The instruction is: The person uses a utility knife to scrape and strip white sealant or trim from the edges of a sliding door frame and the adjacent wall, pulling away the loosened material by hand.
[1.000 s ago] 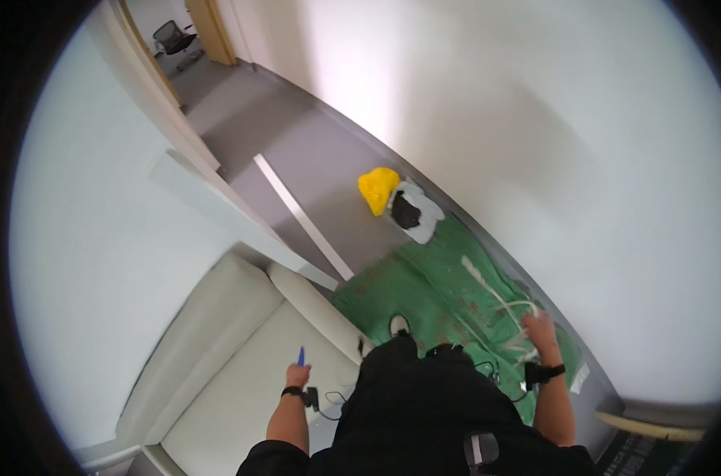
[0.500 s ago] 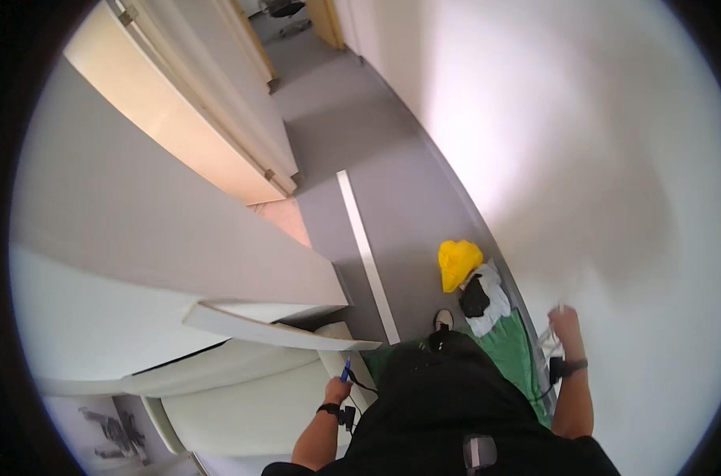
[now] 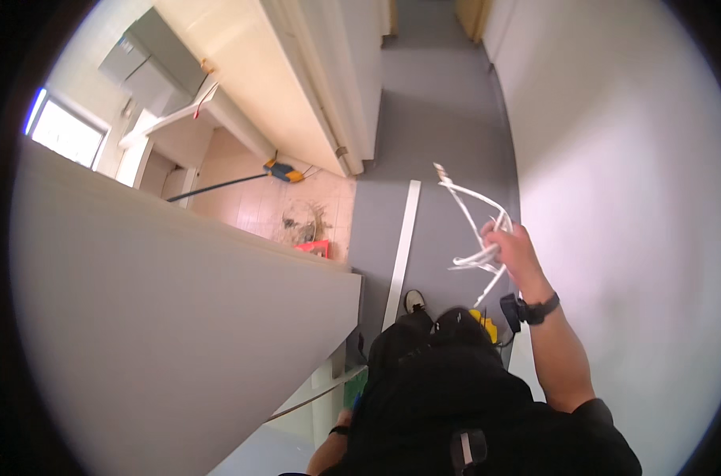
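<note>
My right hand (image 3: 513,250) is closed round a loose bundle of thin white strips (image 3: 479,259). Their ends stick out in several directions above the corridor floor, close to the right wall. Low at my left side, my left hand (image 3: 345,416) is partly hidden by my dark clothing. A bit of a blue pen-like tool (image 3: 356,402) shows next to its fingers. On the grey floor ahead, a long white flat strip (image 3: 404,246) lies lengthwise, left of my right hand and near my shoe (image 3: 414,301).
A wall end (image 3: 329,317) juts in at left. Past it, an open doorway shows a pink tiled floor (image 3: 241,174) with a debris pile (image 3: 303,224), a broom (image 3: 283,170) and a red dustpan (image 3: 317,248). The white wall (image 3: 614,198) runs along my right; a yellow bag (image 3: 484,324) is beside my legs.
I have moved forward to the doorway. My right hand has come away from the wall, bringing the white strips over the floor. My left hand has dropped back beside my body.
</note>
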### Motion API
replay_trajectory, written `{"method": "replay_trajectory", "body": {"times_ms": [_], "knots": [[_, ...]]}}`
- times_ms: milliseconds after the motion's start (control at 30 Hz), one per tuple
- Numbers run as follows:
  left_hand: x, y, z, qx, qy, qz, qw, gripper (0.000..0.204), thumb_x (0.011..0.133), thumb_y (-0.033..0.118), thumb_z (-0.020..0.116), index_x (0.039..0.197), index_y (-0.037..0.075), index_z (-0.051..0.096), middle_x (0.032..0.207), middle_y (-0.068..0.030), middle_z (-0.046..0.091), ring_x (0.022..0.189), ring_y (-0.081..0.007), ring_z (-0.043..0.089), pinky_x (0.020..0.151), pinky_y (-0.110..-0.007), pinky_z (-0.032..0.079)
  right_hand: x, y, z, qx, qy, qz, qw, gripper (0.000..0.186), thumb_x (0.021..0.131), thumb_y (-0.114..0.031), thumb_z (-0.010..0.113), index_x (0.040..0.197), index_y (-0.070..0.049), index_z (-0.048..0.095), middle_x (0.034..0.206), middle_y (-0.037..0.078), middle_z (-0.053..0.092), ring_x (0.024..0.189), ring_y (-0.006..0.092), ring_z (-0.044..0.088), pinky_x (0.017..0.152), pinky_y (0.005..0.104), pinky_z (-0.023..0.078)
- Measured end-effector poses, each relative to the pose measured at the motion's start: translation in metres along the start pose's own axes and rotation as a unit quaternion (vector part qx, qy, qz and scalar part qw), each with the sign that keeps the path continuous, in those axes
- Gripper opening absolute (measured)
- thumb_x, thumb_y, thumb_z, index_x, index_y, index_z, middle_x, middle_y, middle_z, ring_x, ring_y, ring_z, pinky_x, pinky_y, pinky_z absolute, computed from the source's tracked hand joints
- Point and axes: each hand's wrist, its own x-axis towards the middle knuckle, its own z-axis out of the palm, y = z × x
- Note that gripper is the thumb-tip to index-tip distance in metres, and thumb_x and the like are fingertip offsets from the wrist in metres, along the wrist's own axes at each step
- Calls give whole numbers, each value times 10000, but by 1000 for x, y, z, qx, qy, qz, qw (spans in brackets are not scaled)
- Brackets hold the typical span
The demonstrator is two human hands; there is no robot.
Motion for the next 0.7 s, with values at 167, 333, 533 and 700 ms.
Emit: {"method": "replay_trajectory", "body": {"times_ms": [167,333,533,700], "knots": [[-7,80,11,-158,54,-35,985,319,821,306,681,784,-6,624,654,-122,611,554,-240,613,502,-388,469,154,20,81,-83,-92,95,988,189,798,-187,595,841,-4,617,681,72,603,573,131,553,503,286,410],[-39,154,65,-473,175,-216,836,287,815,254,699,806,-13,594,617,-94,582,489,-202,559,446,-348,429,318,65,217,-443,-223,-96,863,293,786,-230,535,902,7,663,910,262,668,859,434,638,777,475,501],[-106,284,158,-646,253,-414,590,293,857,224,687,854,-22,527,637,-113,559,481,-210,525,429,-370,389,359,62,417,-499,-378,-214,750,290,770,-200,521,928,-15,679,954,263,662,925,440,631,840,481,502],[-120,341,290,-701,230,-426,523,314,845,257,696,810,-28,571,625,-109,578,486,-216,546,421,-369,404,335,68,504,-453,-461,-265,716,390,789,-304,590,1060,-28,645,1015,253,666,958,406,640,822,474,507]]}}
